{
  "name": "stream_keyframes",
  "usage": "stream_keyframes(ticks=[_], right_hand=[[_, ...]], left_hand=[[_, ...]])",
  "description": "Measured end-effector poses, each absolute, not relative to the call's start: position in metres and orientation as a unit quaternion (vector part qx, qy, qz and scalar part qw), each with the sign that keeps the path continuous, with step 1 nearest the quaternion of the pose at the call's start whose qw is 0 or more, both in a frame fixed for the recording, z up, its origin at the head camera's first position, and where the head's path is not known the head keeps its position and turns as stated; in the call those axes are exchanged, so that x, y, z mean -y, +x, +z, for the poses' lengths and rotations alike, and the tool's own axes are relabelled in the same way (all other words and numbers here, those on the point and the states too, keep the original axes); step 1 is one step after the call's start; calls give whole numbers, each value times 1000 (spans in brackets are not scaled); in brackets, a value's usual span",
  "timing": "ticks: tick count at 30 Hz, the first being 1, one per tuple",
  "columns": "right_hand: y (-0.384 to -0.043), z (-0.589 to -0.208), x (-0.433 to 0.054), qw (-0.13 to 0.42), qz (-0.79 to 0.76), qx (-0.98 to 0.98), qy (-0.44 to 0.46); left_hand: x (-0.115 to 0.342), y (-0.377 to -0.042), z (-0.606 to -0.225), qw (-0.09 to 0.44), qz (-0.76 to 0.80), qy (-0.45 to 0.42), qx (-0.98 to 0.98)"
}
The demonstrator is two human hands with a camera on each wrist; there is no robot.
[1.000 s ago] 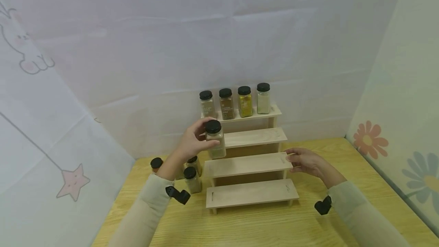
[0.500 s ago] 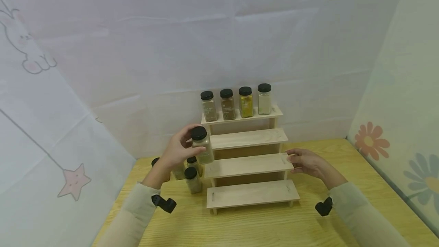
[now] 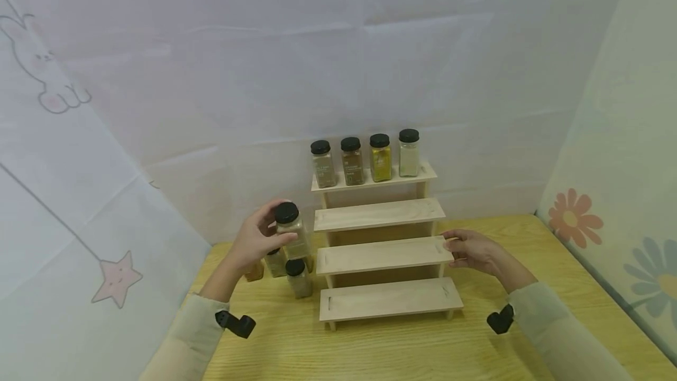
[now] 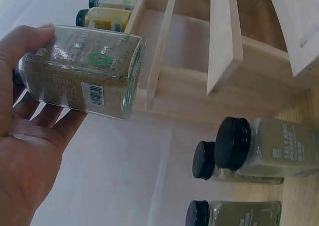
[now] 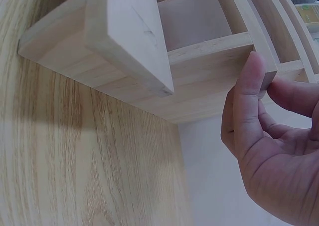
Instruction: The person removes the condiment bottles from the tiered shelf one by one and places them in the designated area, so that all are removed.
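Note:
My left hand (image 3: pixel 257 241) grips a square glass spice jar (image 4: pixel 82 71) with a black lid, its contents brownish and a barcode on its side. The jar is held in the air left of a stepped wooden rack (image 3: pixel 381 257), over several jars on the table. My right hand (image 3: pixel 472 251) pinches the right end of the rack's second step from the bottom, thumb and index finger (image 5: pixel 249 101) on either side of the board. Along the top step stand several black-lidded jars, among them a yellow one (image 3: pixel 380 160) and a pale one (image 3: pixel 409 154).
A salt-and-pepper jar (image 4: pixel 279 146) stands with other jars on the wooden table (image 3: pixel 391 351), left of the rack. An orange-brown jar (image 3: pixel 254 271) is partly hidden behind my left wrist. A white cloth backdrop (image 3: pixel 254 75) hangs behind.
My left hand has carried the jar left and down, from in front of the rack's steps to above the jars on the table. My right hand stays at the rack's edge.

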State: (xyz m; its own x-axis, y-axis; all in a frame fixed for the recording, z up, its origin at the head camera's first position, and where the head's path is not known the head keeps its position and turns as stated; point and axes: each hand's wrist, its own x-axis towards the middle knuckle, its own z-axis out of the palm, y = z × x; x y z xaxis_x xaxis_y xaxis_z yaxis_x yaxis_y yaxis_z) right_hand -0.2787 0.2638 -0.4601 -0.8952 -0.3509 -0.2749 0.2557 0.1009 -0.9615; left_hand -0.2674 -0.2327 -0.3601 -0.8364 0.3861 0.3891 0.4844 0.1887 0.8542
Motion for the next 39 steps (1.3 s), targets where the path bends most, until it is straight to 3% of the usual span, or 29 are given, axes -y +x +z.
stream_keyframes(ticks=[27, 39], right_hand=[[-278, -461, -263, 223, -667, -710, -38], [-279, -462, -264, 223, -664, -713, -38]], left_hand=[[290, -254, -382, 16, -570, -270, 776], [310, -256, -407, 28, -582, -258, 771]])
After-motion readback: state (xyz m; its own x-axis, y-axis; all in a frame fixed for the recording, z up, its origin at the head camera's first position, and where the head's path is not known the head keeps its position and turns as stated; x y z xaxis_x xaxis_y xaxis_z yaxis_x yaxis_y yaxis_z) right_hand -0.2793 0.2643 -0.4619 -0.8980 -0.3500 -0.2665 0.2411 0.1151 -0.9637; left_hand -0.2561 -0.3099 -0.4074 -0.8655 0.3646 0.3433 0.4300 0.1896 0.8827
